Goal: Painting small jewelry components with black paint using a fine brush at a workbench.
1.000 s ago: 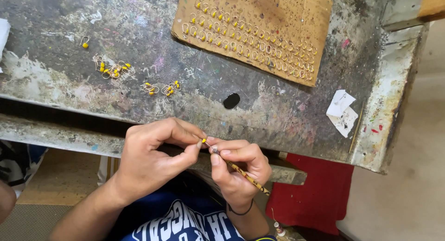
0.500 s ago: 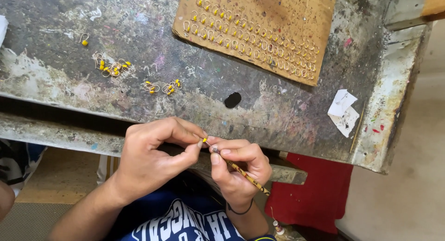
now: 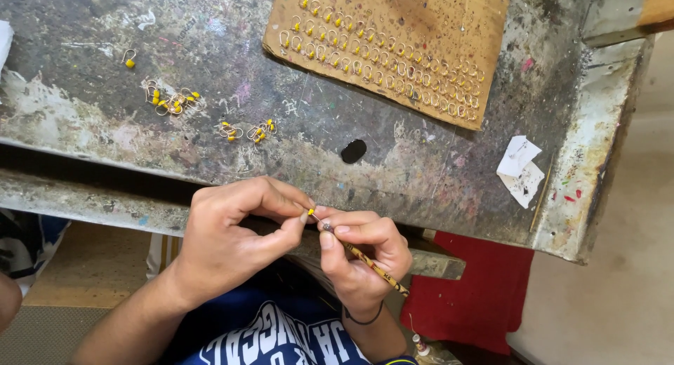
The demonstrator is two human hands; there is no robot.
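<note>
Two bare hands meet just below the front edge of a worn, paint-stained workbench point(image 3: 421, 175), seen from above. The left hand point(image 3: 232, 242) pinches a tiny yellow-tipped piece point(image 3: 311, 212) between thumb and forefinger, its other fingers curled in. The right hand point(image 3: 361, 256) grips a thin yellow-and-dark patterned tool point(image 3: 372, 267) like a pen, with the thumb and forefinger closed near its tip; the tool's handle slants down and to the right past the palm. The tool's tip touches or nearly touches the small piece, right where the two hands come together. A dark band circles the right wrist.

On the bench above, a brown cardboard sheet point(image 3: 435, 28) holds neat rows of small wire loops with yellow beads point(image 3: 365, 49). To its left, loose clusters of the same yellow-beaded loops point(image 3: 172, 100) lie scattered on the surface, with one single loop point(image 3: 128, 57) farther left. A dark round hole point(image 3: 353, 151) sits in the benchtop near the front edge. Torn scraps of white paper point(image 3: 521, 170) lie near the bench's right corner. Red cloth point(image 3: 477, 295) hangs below the bench on the right.
</note>
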